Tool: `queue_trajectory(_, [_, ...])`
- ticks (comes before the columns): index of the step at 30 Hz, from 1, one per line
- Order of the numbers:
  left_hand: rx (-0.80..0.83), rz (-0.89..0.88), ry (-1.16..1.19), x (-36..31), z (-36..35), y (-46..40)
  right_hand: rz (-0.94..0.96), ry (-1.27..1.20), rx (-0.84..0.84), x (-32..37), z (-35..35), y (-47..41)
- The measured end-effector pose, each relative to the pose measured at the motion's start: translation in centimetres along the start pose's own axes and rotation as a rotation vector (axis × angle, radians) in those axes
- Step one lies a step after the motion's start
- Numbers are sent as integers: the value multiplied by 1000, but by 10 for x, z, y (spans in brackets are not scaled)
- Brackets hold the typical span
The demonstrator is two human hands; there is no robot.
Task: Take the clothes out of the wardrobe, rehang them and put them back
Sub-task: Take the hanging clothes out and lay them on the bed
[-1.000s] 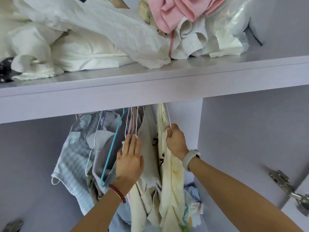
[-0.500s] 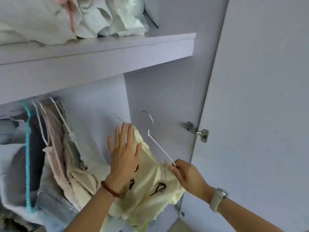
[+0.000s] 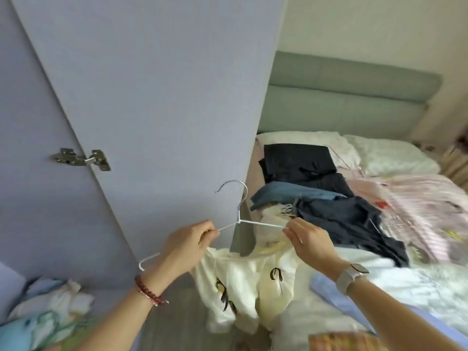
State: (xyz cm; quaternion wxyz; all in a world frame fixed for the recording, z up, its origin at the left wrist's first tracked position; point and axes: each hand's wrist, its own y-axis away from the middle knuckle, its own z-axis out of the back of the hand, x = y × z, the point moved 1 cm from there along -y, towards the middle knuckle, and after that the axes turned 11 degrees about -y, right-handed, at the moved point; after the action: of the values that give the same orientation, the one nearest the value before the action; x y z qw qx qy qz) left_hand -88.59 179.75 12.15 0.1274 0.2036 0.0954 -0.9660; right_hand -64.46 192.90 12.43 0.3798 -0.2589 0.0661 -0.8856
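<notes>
Both hands pinch a thin white wire hanger [image 3: 249,222] in the head view: the left hand [image 3: 186,245] closes finger and thumb on the left arm of the wire, and the right hand [image 3: 307,239] pinches the right arm near its outer end. Its long axis runs left to right between the hands, with the left shoulder bend dropping low past the left wrist. Its bare metal hook [image 3: 234,191] rises from the middle and curls over to the left, in front of the lilac wardrobe door [image 3: 157,84].

Below the hanger hangs a pale cream garment [image 3: 253,282] of soft, crumpled cloth with small black bow marks; its neckline sits just under the wire, and whether it is still threaded on cannot be told. It hangs between the door edge and the bed [image 3: 405,282].

A steel hinge [image 3: 83,158] is fixed to the door's inner face. Dark navy clothes [image 3: 336,203] and a blue piece lie heaped on the bed, beside white pillows [image 3: 379,153] and a padded green headboard [image 3: 342,102]. A beaded bracelet [image 3: 149,291] circles the left wrist, a pale watch [image 3: 350,274] the right.
</notes>
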Motion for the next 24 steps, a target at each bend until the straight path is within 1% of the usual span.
queue_trajectory(3, [-105, -19, 54, -40, -6, -24, -90, 38, -84, -18, 27, 27])
queue_trajectory(6, [-198, -71, 93, -76, -6, -44, -129, -8, -177, -34, 45, 48])
queue_trajectory(8, [-301, -143, 107, -106, -7, -59, -192, -62, -264, -45, 59, 58])
queue_trajectory(10, [-411, -260, 91, -140, -13, -76, -258, -104, -349, -61, 73, 68])
queue_trajectory(12, [-461, -341, 41, -175, -26, -93, -343, -146, -431, -86, 89, 78])
queue_trajectory(14, [-435, -384, -10, -210, -45, -110, -461, -206, -506, -120, 106, 91])
queue_trajectory(18, [-274, -448, -21, -282, -95, -133, -618, -295, -664, -193, 143, 122])
queue_trajectory(24, [22, -568, -94, -398, -199, -158, -866, -238, -927, -319, 199, 191])
